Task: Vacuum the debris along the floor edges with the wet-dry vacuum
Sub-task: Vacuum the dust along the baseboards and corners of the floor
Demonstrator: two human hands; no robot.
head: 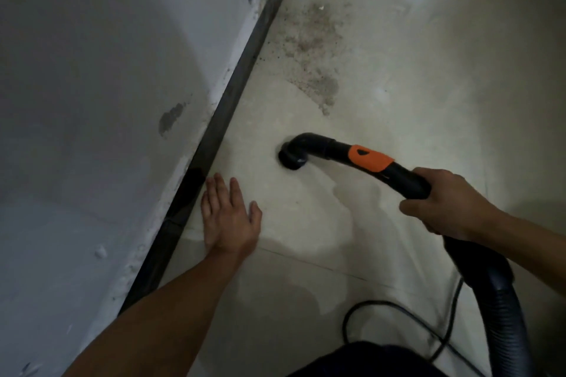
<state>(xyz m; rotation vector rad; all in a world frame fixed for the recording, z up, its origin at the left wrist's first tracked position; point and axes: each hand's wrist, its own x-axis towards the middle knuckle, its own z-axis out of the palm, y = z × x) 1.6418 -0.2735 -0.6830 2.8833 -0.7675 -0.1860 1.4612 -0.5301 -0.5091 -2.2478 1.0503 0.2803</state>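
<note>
Wall (pixel 92 70): pale grey, with dark scuffs and rough white filler where it meets the skirting. Skirting (pixel 232 95): a dark strip running diagonally from top centre to lower left. Left hand (pixel 228 217): just right of the skirting, palm down on the floor (pixel 413 76), fingers straight and together, holding nothing. Debris (pixel 309 49): a brownish-grey scatter of grit on the floor, right of the skirting and further along it than the nozzle. Nozzle (pixel 292 157): a black elbow with its mouth down on the floor, near the skirting but not touching it, between the left hand and the debris. Wand (pixel 370 159): black with an orange band, leading right from the nozzle. Right hand (pixel 444 202): well right of the skirting, fingers wrapped round the wand's rear end. Hose (pixel 496 300): black and ribbed, dropping from the right hand to the lower edge. Cord (pixel 398 312): thin and black, looped on the floor left of the hose.
</note>
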